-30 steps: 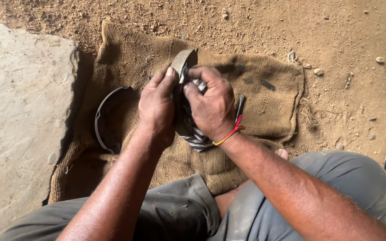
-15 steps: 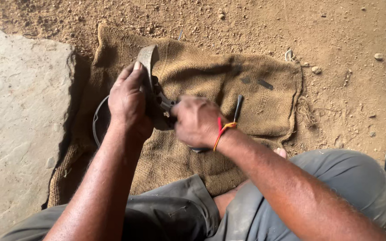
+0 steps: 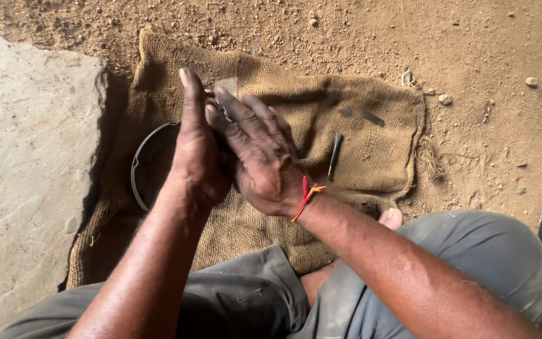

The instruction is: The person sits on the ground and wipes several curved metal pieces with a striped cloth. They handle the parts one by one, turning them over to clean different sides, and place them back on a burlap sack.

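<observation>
A pale flat stone slab [image 3: 26, 176] lies at the far left on the dirt floor. Beside it, a coarse brown burlap sack [image 3: 377, 150] is spread out, seemingly to keep the work off the sand. A thin grey metal ring [image 3: 138, 164] rests on the sack's left part, just under the left hand [image 3: 197, 154]. That hand stands edge-up, fingers straight, pressed against the right hand [image 3: 260, 157], whose grip is likewise flat. Between the palms sits a dark strap-like piece with a pale grey end [image 3: 226, 86], mostly hidden. A small dark metal tool [image 3: 334, 154] lies to the right.

Head view, close, straight down (single)
</observation>
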